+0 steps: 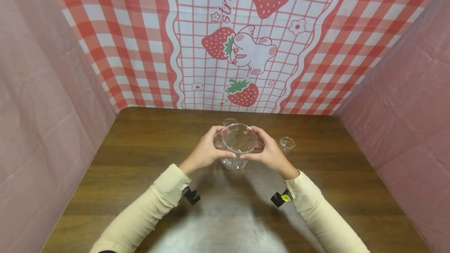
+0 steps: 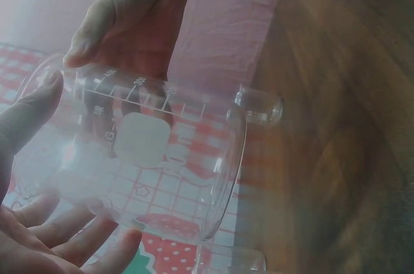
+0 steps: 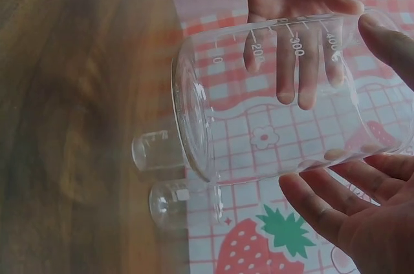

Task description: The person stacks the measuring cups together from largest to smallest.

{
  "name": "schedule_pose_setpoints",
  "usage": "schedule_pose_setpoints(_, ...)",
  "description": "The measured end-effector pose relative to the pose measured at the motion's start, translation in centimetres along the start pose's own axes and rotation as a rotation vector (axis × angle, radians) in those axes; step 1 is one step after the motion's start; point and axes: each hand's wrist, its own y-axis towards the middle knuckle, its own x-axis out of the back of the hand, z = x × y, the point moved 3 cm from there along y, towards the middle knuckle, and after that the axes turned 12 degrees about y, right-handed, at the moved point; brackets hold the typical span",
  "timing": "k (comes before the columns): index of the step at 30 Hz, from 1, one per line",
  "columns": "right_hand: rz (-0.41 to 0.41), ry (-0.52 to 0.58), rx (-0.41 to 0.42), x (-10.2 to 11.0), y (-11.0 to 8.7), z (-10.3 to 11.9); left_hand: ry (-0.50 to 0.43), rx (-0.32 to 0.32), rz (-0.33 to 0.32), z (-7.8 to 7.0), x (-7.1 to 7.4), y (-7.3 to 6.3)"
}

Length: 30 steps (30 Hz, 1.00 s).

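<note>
A large clear glass beaker stands upright between my two hands, its open rim facing up. White volume marks and a white label patch show on its wall in the left wrist view. My left hand grips its left side, thumb near the front and fingers spread round the back. From the right, my right hand holds it the same way, and the two thumbs nearly meet below the rim. Through the glass in the right wrist view, the left fingers show against the far wall of the beaker.
Just behind the large beaker is a small glass beaker, partly covered by it. Another small beaker stands to the right of my right hand. A strawberry-print cloth hangs behind the wooden table, with pink cloth at both sides.
</note>
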Motion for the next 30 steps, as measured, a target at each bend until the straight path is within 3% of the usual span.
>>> schedule_pose_setpoints(9, 0.006, -0.027, 0.009, -0.8, -0.5, -0.6, -0.002, -0.004, -0.002, 0.7, 0.0, -1.1)
schedule_pose_setpoints(24, 0.052, -0.027, 0.01, -2.1, -1.4, -1.5, 0.006, 0.079, -0.005, 1.7, -0.4, -3.0)
schedule_pose_setpoints(30, 0.062, -0.027, 0.012, -2.5, -1.7, -2.2, 0.001, 0.083, 0.0, 2.2, -0.6, -3.5)
